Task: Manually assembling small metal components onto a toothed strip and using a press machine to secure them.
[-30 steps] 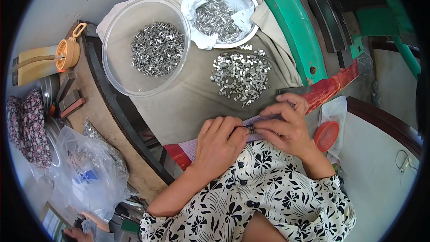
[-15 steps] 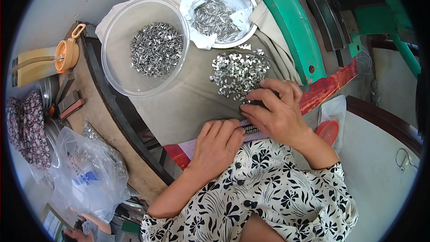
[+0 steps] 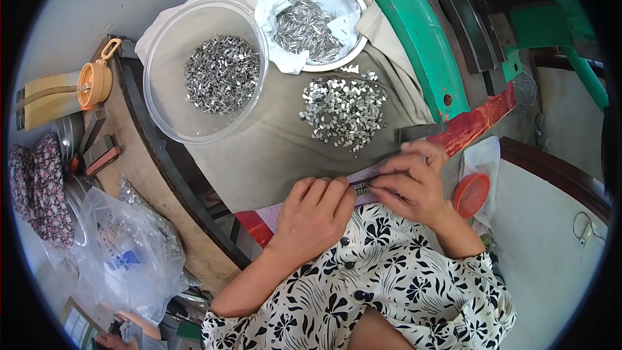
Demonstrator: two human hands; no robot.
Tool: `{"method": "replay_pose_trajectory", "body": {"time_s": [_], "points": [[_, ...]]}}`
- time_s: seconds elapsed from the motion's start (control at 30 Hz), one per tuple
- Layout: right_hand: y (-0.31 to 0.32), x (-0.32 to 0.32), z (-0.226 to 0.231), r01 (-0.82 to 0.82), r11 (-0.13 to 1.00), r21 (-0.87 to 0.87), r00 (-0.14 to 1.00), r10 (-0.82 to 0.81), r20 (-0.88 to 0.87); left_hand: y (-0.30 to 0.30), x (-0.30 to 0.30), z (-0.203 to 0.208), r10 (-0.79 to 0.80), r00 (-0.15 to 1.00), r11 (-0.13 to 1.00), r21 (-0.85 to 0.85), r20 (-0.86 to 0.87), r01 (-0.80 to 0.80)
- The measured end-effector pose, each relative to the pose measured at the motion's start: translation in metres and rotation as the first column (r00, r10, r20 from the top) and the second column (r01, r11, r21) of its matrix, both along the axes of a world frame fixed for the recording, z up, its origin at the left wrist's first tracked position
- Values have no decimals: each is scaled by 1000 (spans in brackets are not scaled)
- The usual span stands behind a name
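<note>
Left: round orange plastic container with loop handle (image 3: 98, 83) beside brown wooden bench top (image 3: 139, 162); dark floral-print cloth (image 3: 40, 191); crumpled clear plastic bag (image 3: 129, 282). Right: green-painted metal machine frame (image 3: 414, 32); round red plastic dish (image 3: 473, 194). Lower-left edge: another person, partly visible (image 3: 139, 335).

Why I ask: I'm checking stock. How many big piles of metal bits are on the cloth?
3: one pile in the clear tub, another pile in the white-lined bowl, and a loose pile lying on the cloth.

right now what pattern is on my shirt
Your shirt has black flowers and leaves on cream, head view.
</note>
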State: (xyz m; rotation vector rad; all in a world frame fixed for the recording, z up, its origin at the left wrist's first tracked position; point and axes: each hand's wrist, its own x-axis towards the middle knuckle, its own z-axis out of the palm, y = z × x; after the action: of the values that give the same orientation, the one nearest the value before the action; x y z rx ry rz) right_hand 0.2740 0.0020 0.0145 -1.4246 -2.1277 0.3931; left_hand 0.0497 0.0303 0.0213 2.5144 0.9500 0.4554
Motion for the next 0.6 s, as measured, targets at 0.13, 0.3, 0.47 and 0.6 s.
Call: {"method": "replay_pose_trajectory", "body": {"time_s": [0.13,0.3,0.47,0.6], "points": [[-8,-1,0,6,1000,8,999,-6,33,-1,0,-2,-6,1000,1000,-30,-24,5],[8,-4,5,20,999,27,999,-21,39,-4,2,-8,49,999,996,-79,9,-48],[32,-18,3,8,1000,20,989,-11,151,-5,-11,-6,104,994,992,-63,-14,-105],[41,-22,4,-8,1000,6,992,7,129,-5,-23,-4,212,975,962,-188,68,-196]]}}
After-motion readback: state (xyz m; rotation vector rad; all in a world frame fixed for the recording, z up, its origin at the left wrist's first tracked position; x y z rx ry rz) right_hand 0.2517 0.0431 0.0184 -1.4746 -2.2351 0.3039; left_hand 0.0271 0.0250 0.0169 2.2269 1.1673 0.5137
